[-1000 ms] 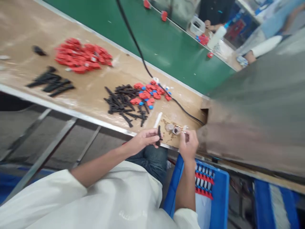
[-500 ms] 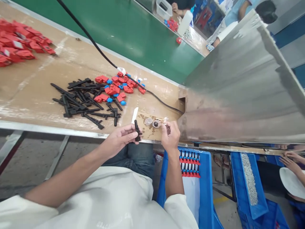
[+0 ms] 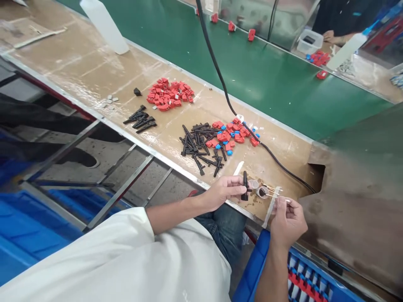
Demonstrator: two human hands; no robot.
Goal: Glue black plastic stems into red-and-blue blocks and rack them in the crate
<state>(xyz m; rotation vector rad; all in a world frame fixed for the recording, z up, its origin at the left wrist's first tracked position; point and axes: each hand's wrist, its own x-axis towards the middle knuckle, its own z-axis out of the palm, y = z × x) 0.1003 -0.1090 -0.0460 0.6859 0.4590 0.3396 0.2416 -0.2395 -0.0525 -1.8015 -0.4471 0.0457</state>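
Note:
My left hand (image 3: 229, 192) pinches a black plastic part (image 3: 244, 188), a rod with a block at its lower end and a small side peg, held upright over the table edge. To the right, my right hand (image 3: 290, 221) is closed on a thin cotton swab; its whitish end (image 3: 287, 201) shows at the fingertips, and its other end points toward a small cup of dark liquid (image 3: 262, 192). A second small clear cup (image 3: 253, 184) stands beside it. More cotton swabs (image 3: 273, 189) lie behind the dark cup.
Black parts (image 3: 197, 140) and red-blue pieces (image 3: 234, 131) lie in piles, with a red pile (image 3: 170, 94) farther left. A black cable (image 3: 217, 63) crosses the table. A metal panel (image 3: 359, 201) stands at right. A blue crate (image 3: 252, 268) sits below. A co-worker's hand (image 3: 330, 35) is beyond.
The view has swung left, showing more of the table. My right hand has drawn back from the dark cup, with the swab still pinched. My left hand keeps the black part.

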